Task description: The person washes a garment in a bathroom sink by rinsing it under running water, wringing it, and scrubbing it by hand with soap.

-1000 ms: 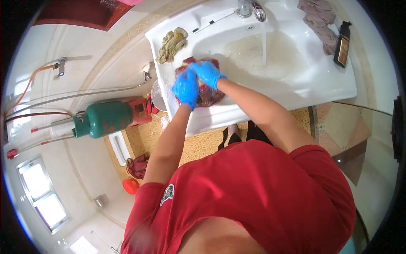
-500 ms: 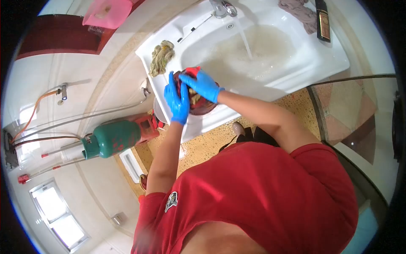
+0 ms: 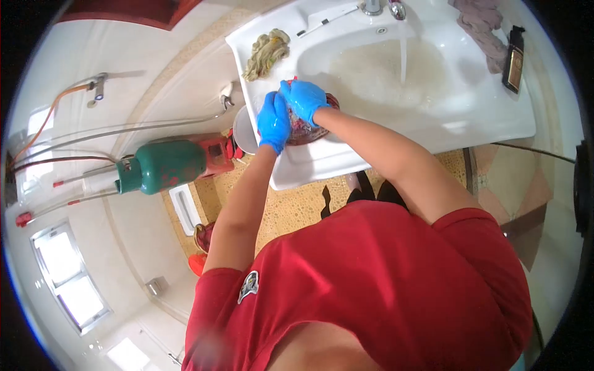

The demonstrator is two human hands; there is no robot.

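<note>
A dark red, glossy item (image 3: 307,133) with paler patches lies on the left ledge of the white sink (image 3: 377,133); my hands cover much of it, and I cannot make out its kind. My left hand (image 3: 273,122), in a wet blue glove, presses against its left side with the fingers together. Also gloved in blue, my right hand (image 3: 304,99) is curled over its upper part, and a bit of bright red shows by the fingertips. Behind my hands on the ledge rests a crumpled yellowish-green cloth (image 3: 267,54).
Water runs from the tap (image 3: 396,9) into murky water in the basin. A toothbrush-like stick (image 3: 328,21) lies by the tap. At right are a greyish cloth (image 3: 482,31) and a black bottle (image 3: 513,60). A green gas cylinder (image 3: 170,166) lies left of the sink.
The view has shifted, so the sink sits further right and higher. My right hand has drawn in closer over the dark red item, and the left still lies along its side.
</note>
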